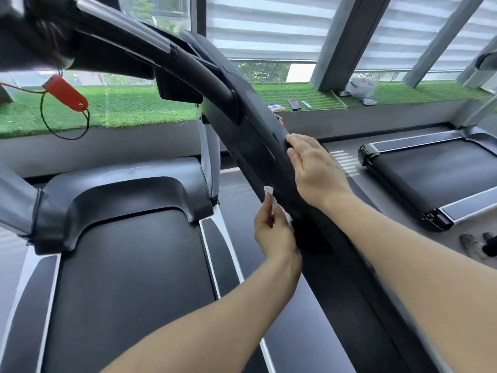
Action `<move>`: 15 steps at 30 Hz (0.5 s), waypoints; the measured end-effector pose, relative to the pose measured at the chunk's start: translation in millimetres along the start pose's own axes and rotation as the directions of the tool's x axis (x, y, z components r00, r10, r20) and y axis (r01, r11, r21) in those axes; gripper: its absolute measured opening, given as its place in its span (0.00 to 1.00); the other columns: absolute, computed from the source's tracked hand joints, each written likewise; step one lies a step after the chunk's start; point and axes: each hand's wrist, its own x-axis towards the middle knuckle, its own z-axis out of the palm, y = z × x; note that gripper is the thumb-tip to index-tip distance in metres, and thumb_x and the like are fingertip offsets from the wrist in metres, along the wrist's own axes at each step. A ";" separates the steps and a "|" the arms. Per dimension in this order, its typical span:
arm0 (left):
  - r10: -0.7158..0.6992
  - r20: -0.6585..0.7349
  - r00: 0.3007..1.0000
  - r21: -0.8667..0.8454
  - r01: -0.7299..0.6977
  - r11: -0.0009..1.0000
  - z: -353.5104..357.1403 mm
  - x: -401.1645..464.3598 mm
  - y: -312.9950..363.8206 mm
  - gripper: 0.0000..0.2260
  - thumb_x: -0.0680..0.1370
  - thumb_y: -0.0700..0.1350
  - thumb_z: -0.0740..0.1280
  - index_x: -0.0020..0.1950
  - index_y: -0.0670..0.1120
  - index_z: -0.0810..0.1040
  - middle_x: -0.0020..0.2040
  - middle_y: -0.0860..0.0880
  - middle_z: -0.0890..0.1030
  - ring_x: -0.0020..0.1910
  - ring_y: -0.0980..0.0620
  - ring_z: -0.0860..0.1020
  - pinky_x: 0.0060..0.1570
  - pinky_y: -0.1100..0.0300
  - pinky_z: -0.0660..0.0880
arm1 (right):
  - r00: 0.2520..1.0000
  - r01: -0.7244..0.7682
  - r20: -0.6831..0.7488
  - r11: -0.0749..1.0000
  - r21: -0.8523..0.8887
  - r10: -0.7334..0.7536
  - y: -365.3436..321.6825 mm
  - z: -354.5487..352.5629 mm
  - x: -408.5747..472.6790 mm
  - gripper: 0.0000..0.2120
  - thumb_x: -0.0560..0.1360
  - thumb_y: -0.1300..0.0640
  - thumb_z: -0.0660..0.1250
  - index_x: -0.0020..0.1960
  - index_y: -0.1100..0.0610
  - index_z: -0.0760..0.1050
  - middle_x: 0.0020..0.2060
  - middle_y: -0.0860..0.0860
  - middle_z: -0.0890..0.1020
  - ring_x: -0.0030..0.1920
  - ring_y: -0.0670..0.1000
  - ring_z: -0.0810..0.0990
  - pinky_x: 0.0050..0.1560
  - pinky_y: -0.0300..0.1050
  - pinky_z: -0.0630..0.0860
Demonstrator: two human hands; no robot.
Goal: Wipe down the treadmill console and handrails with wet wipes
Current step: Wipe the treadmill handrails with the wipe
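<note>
- Wiping the right handrail (258,146) of the near treadmill with a wet wipe (271,203), pinched at its edge by the left hand (271,232); wipe pressed against the rail's inner face, at about 6 o'clock from the right hand.
- Bracing with the right hand (312,168): fingers wrapped over the top of the rail, holding it, probably to steady the rail and the body while leaning in.
- Judged mid-task: rail in hand, console (88,36) at 11 o'clock overhead, mostly out of view, wiped or not cannot be told.
- Hanging at 10 o'clock: red safety key (66,92) on its cord, clear of both hands.
- Running belt (129,278) at 7 o'clock, below the arms.
- Second treadmill (430,170) at 3 o'clock, well apart.
- Ledge of artificial turf (309,95) at 1 o'clock, bearing a phone (291,104), a few small items too small to name, and a plastic bag (360,87); contents of the bag cannot be told. Wipe packet not identifiable with certainty.
- Next move, as a judgement: slide the wipe along the rail, shifting the bracing hand off unwiped sections.
</note>
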 end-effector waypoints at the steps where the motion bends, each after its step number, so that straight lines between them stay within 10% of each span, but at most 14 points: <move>1: -0.004 0.021 1.000 0.005 0.004 1.000 -2.0 -12.0 -4.9 0.12 0.81 0.43 0.62 0.54 0.60 0.78 0.56 0.53 0.81 0.56 0.51 0.79 0.62 0.53 0.74 | 1.000 0.005 0.010 1.000 0.013 -0.006 1.3 -1.8 -2.2 0.19 0.82 0.55 0.53 0.72 0.57 0.65 0.72 0.49 0.66 0.72 0.50 0.63 0.70 0.40 0.56; 4: -0.014 0.079 0.997 -0.009 0.015 1.000 -8.9 -53.0 -19.2 0.13 0.81 0.40 0.62 0.60 0.57 0.77 0.43 0.54 0.78 0.36 0.60 0.77 0.42 0.65 0.75 | 1.000 0.015 0.017 0.996 0.085 -0.016 7.4 -12.4 -34.5 0.18 0.81 0.60 0.55 0.71 0.59 0.67 0.71 0.51 0.68 0.71 0.50 0.64 0.71 0.39 0.57; 10: 0.135 0.141 0.981 0.072 -0.146 0.987 -11.6 -80.3 -26.7 0.17 0.79 0.38 0.63 0.53 0.61 0.80 0.60 0.51 0.79 0.59 0.53 0.77 0.65 0.51 0.71 | 1.000 0.011 -0.015 0.993 0.116 -0.009 32.6 -36.8 -145.1 0.19 0.80 0.64 0.57 0.69 0.56 0.70 0.67 0.45 0.71 0.69 0.44 0.66 0.66 0.27 0.55; 15: 0.163 0.029 0.986 -0.006 -0.163 0.987 15.0 -9.7 11.4 0.13 0.80 0.39 0.62 0.57 0.54 0.79 0.42 0.53 0.79 0.47 0.50 0.76 0.62 0.43 0.73 | 0.999 0.006 -0.052 0.997 0.078 -0.002 35.2 -30.6 -151.1 0.19 0.81 0.61 0.56 0.70 0.55 0.69 0.68 0.45 0.70 0.69 0.44 0.65 0.62 0.22 0.52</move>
